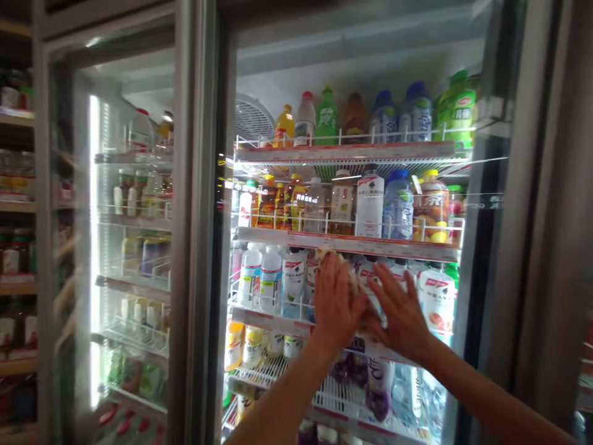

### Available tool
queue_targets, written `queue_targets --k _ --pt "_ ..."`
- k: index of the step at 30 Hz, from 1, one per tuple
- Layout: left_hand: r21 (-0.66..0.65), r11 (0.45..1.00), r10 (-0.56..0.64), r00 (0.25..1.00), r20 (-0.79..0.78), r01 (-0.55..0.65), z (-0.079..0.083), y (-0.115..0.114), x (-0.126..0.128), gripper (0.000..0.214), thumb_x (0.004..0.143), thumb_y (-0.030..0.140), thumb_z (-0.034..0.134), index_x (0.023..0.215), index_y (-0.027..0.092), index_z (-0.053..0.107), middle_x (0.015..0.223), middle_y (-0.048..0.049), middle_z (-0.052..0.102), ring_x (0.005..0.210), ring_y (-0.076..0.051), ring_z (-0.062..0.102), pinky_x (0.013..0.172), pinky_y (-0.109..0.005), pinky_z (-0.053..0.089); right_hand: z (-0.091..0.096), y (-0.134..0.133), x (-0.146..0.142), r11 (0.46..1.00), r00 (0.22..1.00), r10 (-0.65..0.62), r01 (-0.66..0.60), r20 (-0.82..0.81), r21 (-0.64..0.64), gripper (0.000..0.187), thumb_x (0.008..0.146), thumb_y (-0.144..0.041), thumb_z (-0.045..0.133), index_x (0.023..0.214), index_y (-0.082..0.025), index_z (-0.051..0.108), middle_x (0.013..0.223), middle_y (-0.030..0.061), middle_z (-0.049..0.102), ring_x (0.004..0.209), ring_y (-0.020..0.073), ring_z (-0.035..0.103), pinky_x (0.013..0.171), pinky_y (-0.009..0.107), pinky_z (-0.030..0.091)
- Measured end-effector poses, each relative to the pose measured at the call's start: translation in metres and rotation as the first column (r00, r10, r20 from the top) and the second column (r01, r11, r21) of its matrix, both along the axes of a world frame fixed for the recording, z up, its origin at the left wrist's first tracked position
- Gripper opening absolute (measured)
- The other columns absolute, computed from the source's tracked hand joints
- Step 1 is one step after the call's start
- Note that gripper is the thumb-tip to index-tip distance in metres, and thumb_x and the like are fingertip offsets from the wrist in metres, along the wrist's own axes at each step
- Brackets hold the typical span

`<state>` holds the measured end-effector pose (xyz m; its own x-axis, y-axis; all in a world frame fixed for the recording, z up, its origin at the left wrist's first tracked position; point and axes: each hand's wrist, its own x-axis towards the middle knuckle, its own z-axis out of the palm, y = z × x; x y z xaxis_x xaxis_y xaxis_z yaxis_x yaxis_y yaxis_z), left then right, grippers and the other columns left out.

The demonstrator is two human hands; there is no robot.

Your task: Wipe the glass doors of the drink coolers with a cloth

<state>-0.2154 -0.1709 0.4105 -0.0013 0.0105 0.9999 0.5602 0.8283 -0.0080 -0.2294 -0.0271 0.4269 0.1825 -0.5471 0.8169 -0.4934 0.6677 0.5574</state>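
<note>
The left hand [337, 303] lies flat over a pale cloth [355, 282] on the glass door [352, 46], toward five o'clock from centre, the right hand [399, 312], fingers spread, at the cloth's four o'clock.

Shop interior with upright refrigerated cabinets. At 9 o'clock, a grey-framed side cooler [183, 185] with tiered drink shelves; a bright vertical light strip [94, 247] runs along its left inner side. At the far edge of 9 o'clock, dim wood-toned shelving [17, 206] holding packaged goods. From 11 to 1 o'clock, the pale, lit inner wall [380, 74] of the nearer cabinet, with a round fan grille [254, 114] at 11 o'clock. At 3 o'clock, a blurred grey upright [537, 247].
</note>
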Motion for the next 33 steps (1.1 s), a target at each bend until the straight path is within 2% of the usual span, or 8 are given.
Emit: queue_targets --k 4,11,15,19,22,26,28,33 --pt "-0.034 0.972 0.227 0.969 -0.095 -0.231 -0.001 -0.013 -0.021 0.043 0.088 0.031 0.043 0.128 0.016 0.041 0.139 -0.0168 0.039 0.138 -0.025 0.017 0.109 -0.049 0.023 0.011 0.03 -0.004 0.96 0.995 -0.093 0.096 0.023 -0.261 0.061 0.086 -0.029 0.047 0.142 -0.02 0.023 0.146 0.0155 0.029 0.135 0.0282 0.027 0.109 0.055 0.015" --pt "0.306 0.886 0.371 0.928 -0.023 -0.347 0.011 -0.136 -0.019 0.044 0.087 0.024 0.04 0.129 0.012 0.041 0.144 -0.0195 0.031 0.138 -0.026 0.02 0.109 -0.049 0.02 -0.002 0.026 -0.005 0.942 0.984 -0.163 0.177 0.072 -0.286 0.055 0.087 -0.03 0.045 0.14 -0.023 0.029 0.143 0.0134 0.036 0.135 0.0287 0.028 0.109 0.056 0.015" --pt "-0.049 0.963 0.253 0.951 -0.178 -0.265 -0.01 -0.085 -0.016 0.05 0.086 0.021 0.039 0.135 0.015 0.033 0.149 -0.0111 0.023 0.139 -0.021 0.015 0.112 -0.041 0.02 -0.011 0.018 -0.007 0.947 0.986 -0.154 0.165 0.062 -0.274 0.057 0.086 -0.028 0.046 0.14 -0.023 0.029 0.143 0.0123 0.036 0.135 0.0277 0.029 0.11 0.055 0.014" --pt "-0.401 0.874 0.205 0.957 -0.206 -0.273 -0.037 -0.063 -0.017 0.043 0.087 0.021 0.039 0.13 0.02 0.042 0.139 -0.0068 0.044 0.137 -0.017 0.024 0.114 -0.041 0.01 -0.014 0.017 -0.008 0.937 0.98 -0.194 0.196 0.034 -0.289 0.059 0.084 -0.024 0.049 0.14 -0.023 0.03 0.141 0.0111 0.04 0.132 0.0277 0.034 0.11 0.054 0.015" --pt "-0.122 0.926 0.342 0.93 -0.132 -0.358 -0.031 -0.129 -0.017 0.048 0.089 0.022 0.036 0.136 0.019 0.033 0.137 -0.0116 0.045 0.137 -0.017 0.024 0.114 -0.044 0.007 -0.015 0.018 -0.007 0.927 0.975 -0.212 0.221 0.062 -0.302 0.059 0.084 -0.024 0.05 0.139 -0.023 0.031 0.14 0.0108 0.041 0.131 0.028 0.036 0.11 0.053 0.015" --pt "0.284 0.867 0.42 0.907 0.027 -0.41 -0.008 -0.199 -0.018 0.052 0.088 0.026 0.04 0.138 0.013 0.031 0.144 -0.0194 0.031 0.138 -0.026 0.02 0.111 -0.053 0.01 -0.018 0.016 -0.012 0.923 0.969 -0.246 0.235 0.001 -0.305 0.058 0.084 -0.026 0.047 0.14 -0.02 0.03 0.141 0.0126 0.039 0.132 0.0289 0.034 0.11 0.054 0.016" --pt "0.257 0.891 0.388 0.921 0.001 -0.376 -0.008 -0.183 -0.019 0.053 0.088 0.024 0.039 0.139 0.013 0.028 0.146 -0.0181 0.028 0.139 -0.025 0.016 0.111 -0.051 0.012 -0.019 0.016 -0.014 0.919 0.964 -0.265 0.241 -0.034 -0.313 0.057 0.085 -0.027 0.044 0.14 -0.018 0.03 0.142 0.0132 0.039 0.132 0.0292 0.034 0.109 0.054 0.017" --pt "-0.284 0.919 0.232 0.958 -0.169 -0.272 -0.027 -0.118 -0.019 0.052 0.086 0.022 0.041 0.137 0.02 0.032 0.144 -0.0089 0.035 0.139 -0.02 0.017 0.114 -0.042 0.01 -0.02 0.018 -0.016 0.93 0.96 -0.253 0.207 -0.119 -0.302 0.056 0.085 -0.028 0.045 0.139 -0.019 0.033 0.14 0.0122 0.041 0.128 0.031 0.039 0.107 0.056 0.02"
